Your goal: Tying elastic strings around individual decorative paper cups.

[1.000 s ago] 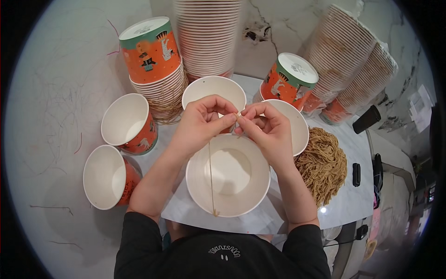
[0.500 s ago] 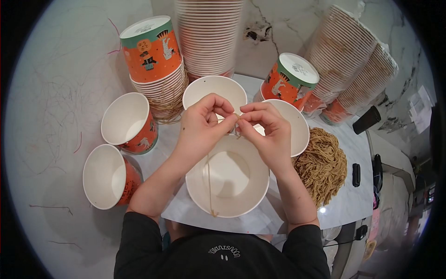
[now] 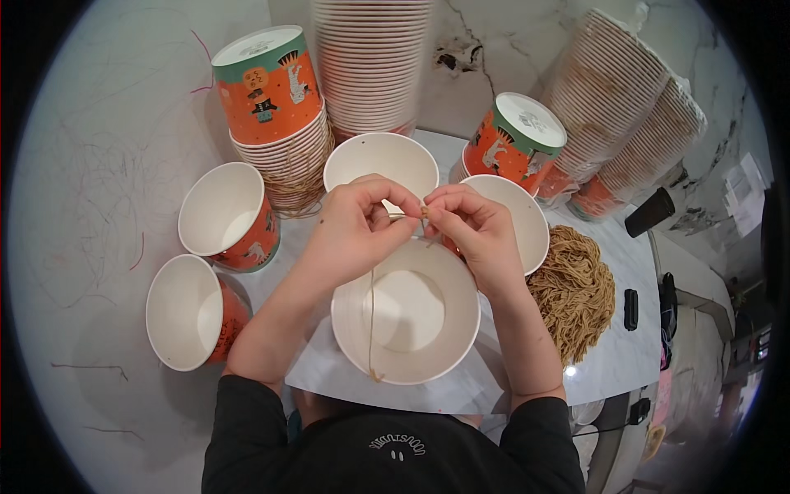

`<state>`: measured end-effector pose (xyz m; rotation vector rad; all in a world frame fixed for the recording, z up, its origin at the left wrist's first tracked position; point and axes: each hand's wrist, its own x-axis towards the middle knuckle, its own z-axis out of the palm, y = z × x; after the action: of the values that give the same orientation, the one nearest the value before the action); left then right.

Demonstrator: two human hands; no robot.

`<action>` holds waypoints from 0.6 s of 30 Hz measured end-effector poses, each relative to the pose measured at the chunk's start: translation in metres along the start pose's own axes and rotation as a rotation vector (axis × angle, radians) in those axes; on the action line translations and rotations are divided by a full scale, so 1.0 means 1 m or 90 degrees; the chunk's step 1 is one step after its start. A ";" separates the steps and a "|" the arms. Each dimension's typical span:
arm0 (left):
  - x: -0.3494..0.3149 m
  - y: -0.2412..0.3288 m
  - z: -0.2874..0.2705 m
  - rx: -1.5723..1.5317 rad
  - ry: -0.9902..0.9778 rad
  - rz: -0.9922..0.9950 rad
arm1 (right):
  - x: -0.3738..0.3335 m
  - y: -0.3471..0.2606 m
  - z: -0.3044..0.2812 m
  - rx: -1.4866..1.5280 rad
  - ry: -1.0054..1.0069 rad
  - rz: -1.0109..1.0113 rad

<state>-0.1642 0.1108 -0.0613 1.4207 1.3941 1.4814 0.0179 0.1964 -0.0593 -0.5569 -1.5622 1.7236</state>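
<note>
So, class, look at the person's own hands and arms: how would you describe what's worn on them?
The left hand and right hand are bare, with no glove or watch showing. The forearms are bare too, up to the wide black sleeves near the elbows. The black shirt has pale, arched lettering on it.

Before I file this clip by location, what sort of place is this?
Probably a small craft or assembly workspace, though whether home or shop isn't clear: a tall stack of nested paper tubs, a heap of tan cord, and an open tub with a tan strand over its mouth.
</note>
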 end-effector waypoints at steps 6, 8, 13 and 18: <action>0.000 -0.002 0.001 0.039 0.047 0.023 | 0.002 0.014 0.002 -0.186 0.011 -0.175; 0.003 -0.008 0.001 0.017 0.050 0.024 | 0.000 0.012 0.002 -0.251 0.020 -0.220; 0.005 -0.009 -0.004 0.009 0.009 -0.018 | -0.004 0.003 0.007 -0.413 0.034 -0.297; 0.004 0.004 -0.017 0.044 -0.036 -0.094 | -0.002 0.006 0.007 -0.414 0.044 -0.318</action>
<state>-0.1804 0.1094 -0.0538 1.3597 1.4935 1.3021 0.0128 0.1903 -0.0640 -0.4683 -2.0003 0.8065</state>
